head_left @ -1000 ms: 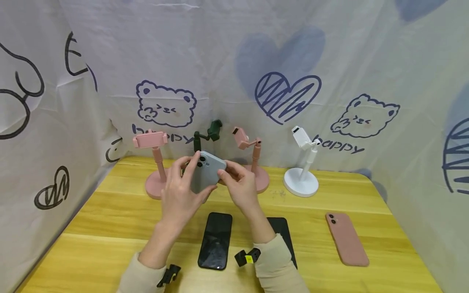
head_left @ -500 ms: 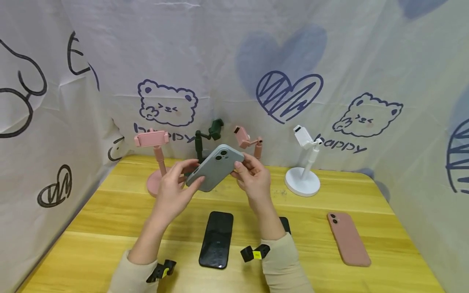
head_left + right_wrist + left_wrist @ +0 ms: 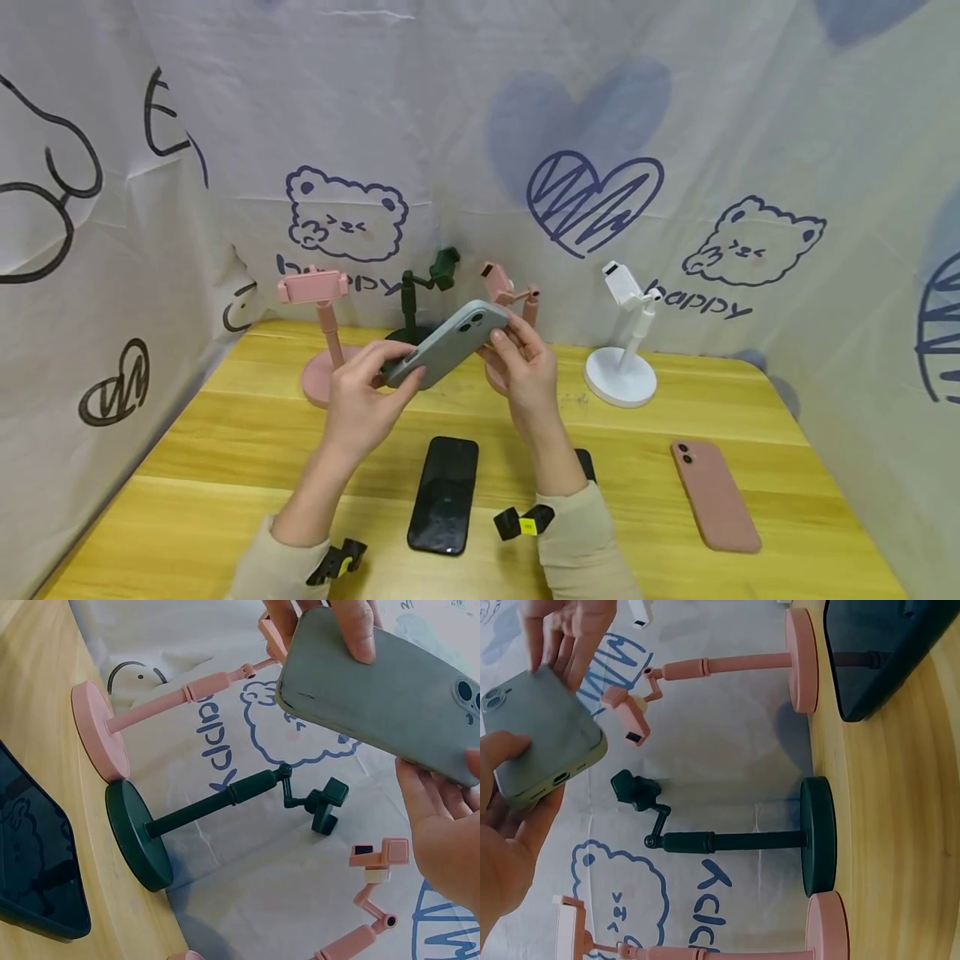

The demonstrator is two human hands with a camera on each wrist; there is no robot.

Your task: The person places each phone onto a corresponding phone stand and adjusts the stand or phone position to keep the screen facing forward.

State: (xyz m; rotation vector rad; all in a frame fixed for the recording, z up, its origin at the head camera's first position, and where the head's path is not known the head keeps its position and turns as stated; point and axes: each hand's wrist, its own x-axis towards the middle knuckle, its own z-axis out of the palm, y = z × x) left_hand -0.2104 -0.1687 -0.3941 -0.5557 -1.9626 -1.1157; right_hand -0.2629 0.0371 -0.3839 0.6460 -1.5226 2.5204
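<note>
A grey-blue smartphone [image 3: 448, 343] is held up over the table between both hands, tilted, its back with two camera lenses facing me. My left hand [image 3: 369, 398] grips its lower left end, thumb on the back and fingers behind. At the upper right end near the lenses, my right hand [image 3: 527, 367] pinches it between thumb and fingers. The left wrist view shows the charging port on the phone's [image 3: 551, 739] bottom edge. Behind the hands stand a dark green phone stand [image 3: 757, 841] and a pink phone stand [image 3: 360, 941], the latter partly hidden by the right hand in the head view.
Another pink stand [image 3: 322, 312] is at the back left and a white stand [image 3: 621, 375] at the back right. On the wooden table [image 3: 187, 483] lie a black phone [image 3: 442, 496], a pink phone [image 3: 716, 497] and a dark phone [image 3: 586, 464] mostly under the right forearm. A printed cloth hangs behind.
The grey-blue phone has moved right and turned, from mostly behind the left hand to a slant between both hands. Over the last half second it has tipped flatter; both hands still hold it.
</note>
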